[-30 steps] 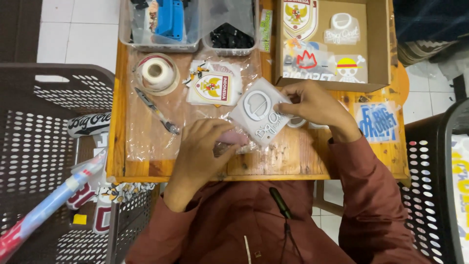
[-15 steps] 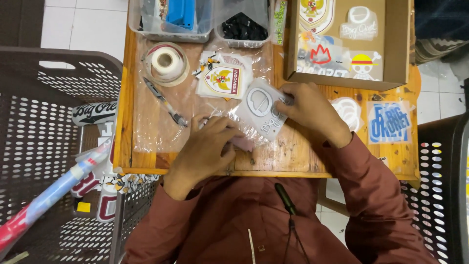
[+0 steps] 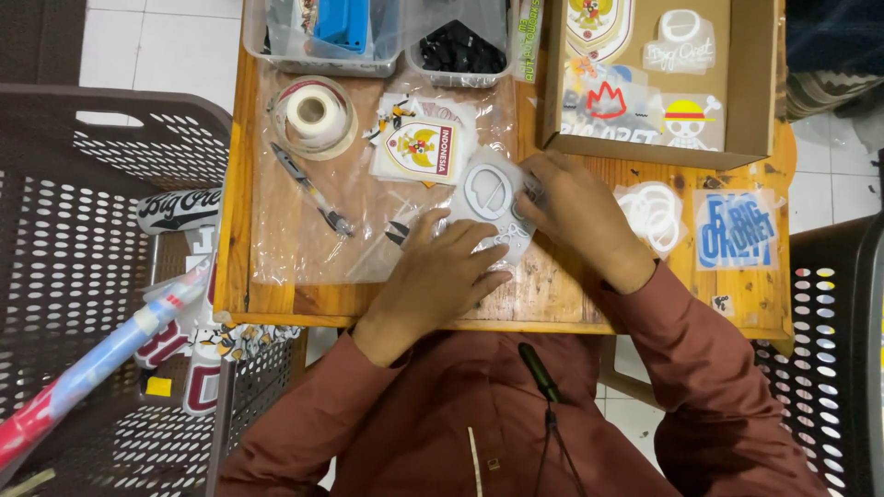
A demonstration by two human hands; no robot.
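Pressing down with spread fingers, the left hand (image 3: 440, 276) lies flat on the near edge of a clear sticker sheet (image 3: 493, 207) printed with a white ring, and grips nothing; the sheet rests on the wooden table (image 3: 562, 294) just in front of the open cardboard box (image 3: 750, 101). The right hand (image 3: 575, 207), on the sheet's side nearest the box, has its fingertips curled onto the sheet's edge, though whether they pinch it or only press it cannot be told. Compared with 0.5 s ago, the left hand sits further up over the sheet and the sheet looks flatter against the table, so I judge the hands are smoothing or steadying it rather than lifting it. Left of the box lie a crest sticker (image 3: 422, 147), a tape roll (image 3: 313, 112) and a thin pen-like tool (image 3: 313, 191) on plastic film. Just below the box sit a pale ring sticker (image 3: 652, 210) and a blue lettered sticker (image 3: 735, 230). Farther left of the box stands a dark plastic basket (image 3: 83, 276). Only 1 view is given.
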